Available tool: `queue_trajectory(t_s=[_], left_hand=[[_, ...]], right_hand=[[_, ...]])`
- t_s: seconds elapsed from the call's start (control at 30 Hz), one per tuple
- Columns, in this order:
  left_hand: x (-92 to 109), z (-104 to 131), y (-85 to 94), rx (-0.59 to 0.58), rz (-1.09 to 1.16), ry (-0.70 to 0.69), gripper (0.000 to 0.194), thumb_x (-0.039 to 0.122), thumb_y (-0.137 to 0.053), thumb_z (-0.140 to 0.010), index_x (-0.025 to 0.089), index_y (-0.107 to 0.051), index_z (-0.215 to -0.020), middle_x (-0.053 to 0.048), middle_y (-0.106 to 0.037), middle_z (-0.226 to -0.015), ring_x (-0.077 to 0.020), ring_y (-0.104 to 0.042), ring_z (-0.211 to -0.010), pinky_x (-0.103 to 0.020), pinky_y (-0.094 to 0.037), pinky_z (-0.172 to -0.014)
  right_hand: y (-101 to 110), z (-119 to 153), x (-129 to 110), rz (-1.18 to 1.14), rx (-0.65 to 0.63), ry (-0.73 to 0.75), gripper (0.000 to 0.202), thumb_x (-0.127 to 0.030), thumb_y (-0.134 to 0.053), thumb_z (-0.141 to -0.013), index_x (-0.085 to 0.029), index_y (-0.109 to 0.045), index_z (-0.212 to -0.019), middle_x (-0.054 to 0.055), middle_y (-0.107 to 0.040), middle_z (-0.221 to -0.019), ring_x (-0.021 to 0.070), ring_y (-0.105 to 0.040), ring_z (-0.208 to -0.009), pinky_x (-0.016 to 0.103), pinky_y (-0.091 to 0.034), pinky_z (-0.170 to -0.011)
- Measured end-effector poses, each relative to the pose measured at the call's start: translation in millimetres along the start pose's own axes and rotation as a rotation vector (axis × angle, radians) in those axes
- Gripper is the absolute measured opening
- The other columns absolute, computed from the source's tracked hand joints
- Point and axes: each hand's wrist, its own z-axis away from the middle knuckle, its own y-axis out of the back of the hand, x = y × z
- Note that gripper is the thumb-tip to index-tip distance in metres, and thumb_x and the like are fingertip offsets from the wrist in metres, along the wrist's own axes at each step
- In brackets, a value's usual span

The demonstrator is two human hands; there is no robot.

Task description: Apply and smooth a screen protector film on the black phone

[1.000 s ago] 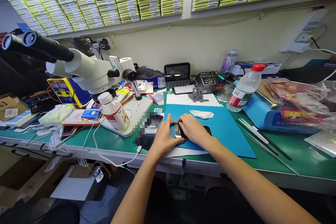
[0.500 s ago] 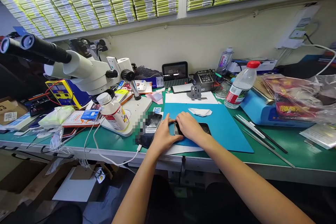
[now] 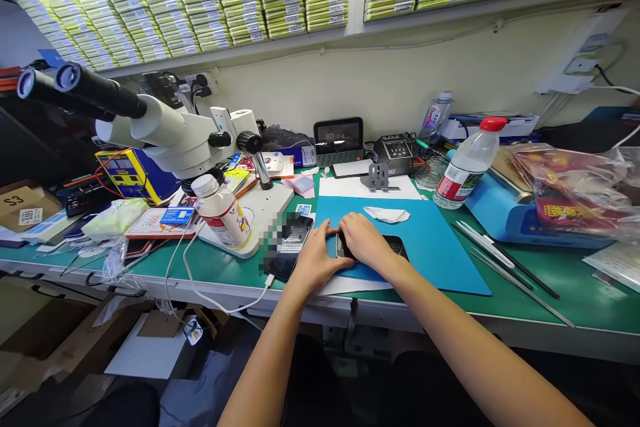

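A dark phone (image 3: 397,246) lies lengthwise on the blue mat (image 3: 440,247), its middle and part of its left end covered by my hands. My left hand (image 3: 320,255) grips the phone's left end between thumb and fingers. Over the phone's left half, my right hand (image 3: 364,239) rests with its fingers bent down onto it; what its fingertips touch is hidden. A folded white tissue (image 3: 387,214) lies just behind my hands. Left of my left hand is a second dark phone (image 3: 287,253), with a white cable (image 3: 269,282) plugged in.
A microscope (image 3: 175,140) and a white-capped bottle (image 3: 223,212) stand left. At the right are a red-capped bottle (image 3: 467,163), tweezers and thin tools (image 3: 520,280), and a blue device (image 3: 525,213) under plastic bags. A small screen (image 3: 339,137) stands behind the mat.
The whole view has shifted slightly, so the scene sits a little farther right. My hands keep nearly the same pose on the phone.
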Motion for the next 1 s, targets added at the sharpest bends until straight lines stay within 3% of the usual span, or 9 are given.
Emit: queue_trajectory(t_s=[0.13, 0.47, 1.0], left_hand=[[-0.4, 0.1, 0.4, 0.002, -0.018, -0.002, 0.085, 0.033, -0.088, -0.068, 0.017, -0.052, -0.143, -0.016, -0.05, -0.153, -0.0361, -0.039, -0.146, -0.049, -0.03, -0.12], [-2.4, 0.6, -0.7, -0.004, -0.052, -0.049, 0.101, 0.036, -0.085, -0.07, 0.016, -0.034, -0.155, -0.015, -0.058, -0.145, -0.0343, -0.041, -0.144, -0.049, -0.031, -0.119], [-0.1, 1.5, -0.6, -0.001, -0.048, -0.039, 0.102, 0.036, -0.085, -0.071, 0.017, -0.032, -0.156, -0.013, -0.058, -0.145, -0.0349, -0.043, -0.142, -0.049, -0.03, -0.119]], right_hand=[[-2.7, 2.4, -1.0, -0.015, 0.026, 0.008, 0.032, -0.016, -0.035, -0.102, -0.021, -0.057, -0.08, 0.008, -0.062, -0.083, 0.0211, -0.052, -0.075, 0.033, -0.039, -0.07], [0.3, 6.6, -4.1, -0.03, 0.057, 0.031, 0.033, -0.016, -0.036, -0.102, -0.021, -0.056, -0.077, 0.007, -0.062, -0.082, 0.0211, -0.054, -0.078, 0.033, -0.04, -0.072], [-4.3, -0.2, -4.6, -0.003, 0.062, 0.048, 0.033, -0.015, -0.034, -0.101, -0.021, -0.055, -0.076, 0.007, -0.06, -0.08, 0.0218, -0.05, -0.075, 0.034, -0.038, -0.071]])
